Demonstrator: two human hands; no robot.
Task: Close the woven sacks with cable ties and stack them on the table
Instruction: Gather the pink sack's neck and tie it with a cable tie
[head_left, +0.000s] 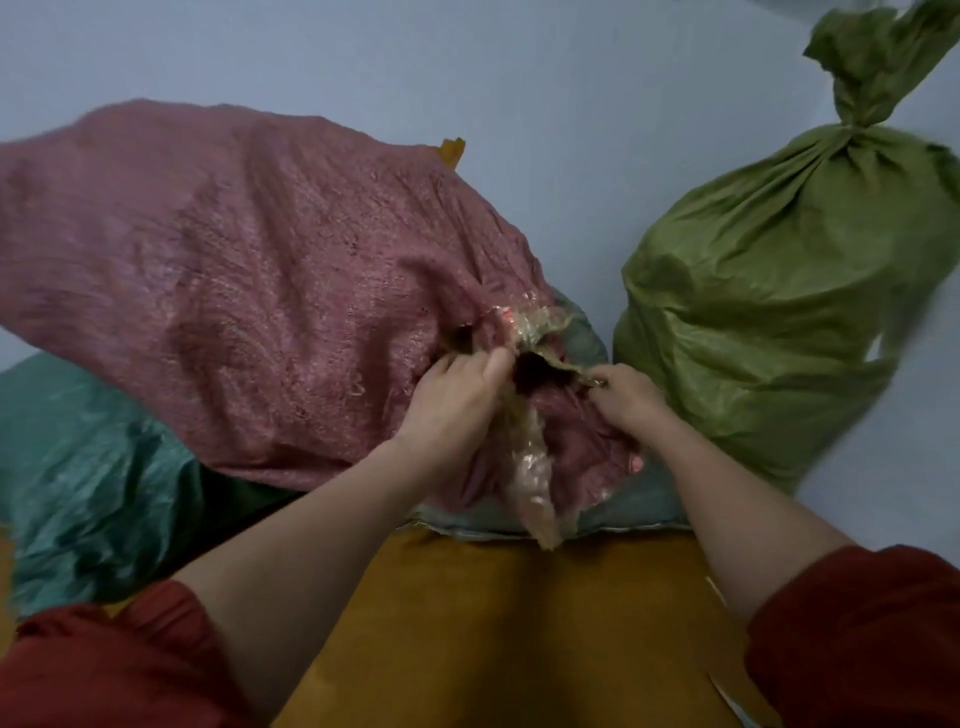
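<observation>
red woven sack (249, 291) lies sideways on a teal sack (78, 467), mouth toward me for reach. tied green sack (769, 291) stands right of it. left hand (452, 400) and right hand (623, 395) each pinch its mouth rim, to gather it, i reckon.

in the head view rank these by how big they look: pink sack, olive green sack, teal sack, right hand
1. pink sack
2. olive green sack
3. teal sack, partly hidden under the pink one, so its rank is unsure
4. right hand
</observation>
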